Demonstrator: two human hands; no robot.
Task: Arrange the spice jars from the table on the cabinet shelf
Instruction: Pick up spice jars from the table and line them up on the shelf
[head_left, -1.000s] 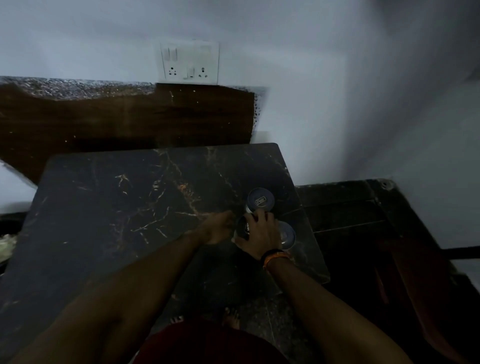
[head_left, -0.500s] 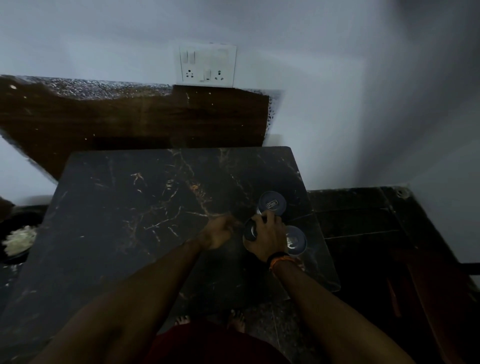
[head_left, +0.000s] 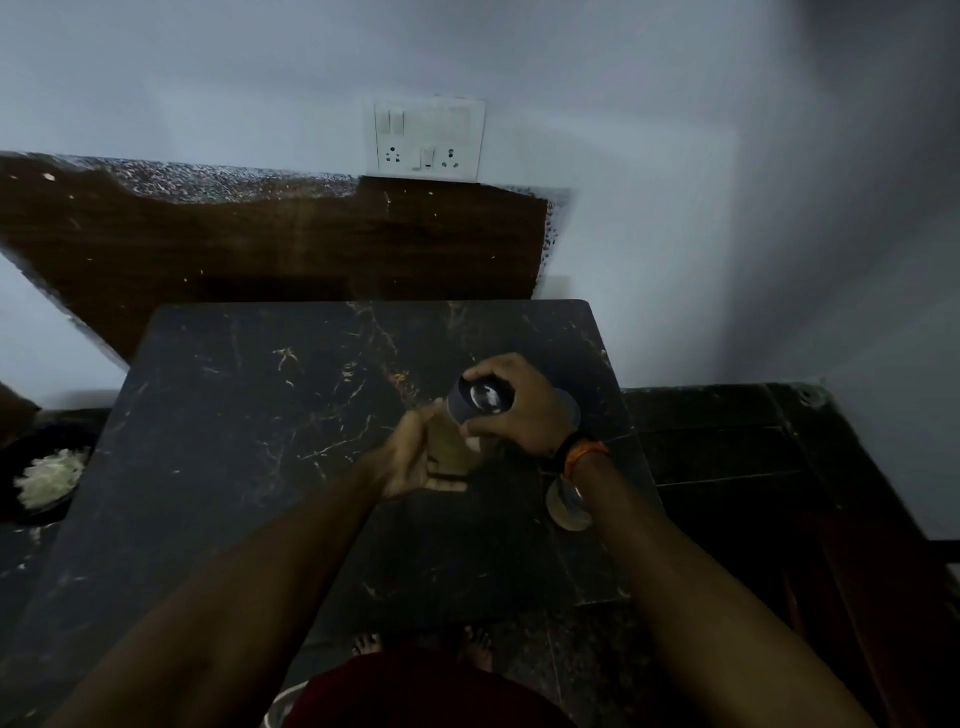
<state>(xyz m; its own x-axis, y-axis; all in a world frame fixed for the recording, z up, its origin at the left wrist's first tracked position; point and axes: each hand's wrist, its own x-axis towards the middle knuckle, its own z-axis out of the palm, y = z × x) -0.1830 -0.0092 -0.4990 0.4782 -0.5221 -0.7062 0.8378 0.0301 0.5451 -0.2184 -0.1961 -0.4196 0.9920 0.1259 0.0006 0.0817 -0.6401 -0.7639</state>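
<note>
We have one spice jar (head_left: 470, 415) lifted above the table's (head_left: 260, 415) right side: our right hand (head_left: 524, 410) curls round its dark lid while our left hand (head_left: 415, 457) cups its body. Another jar (head_left: 569, 504) stands near the right edge; a third seems half hidden behind the wrist. No shelf shows, so nearly everything remains.
</note>
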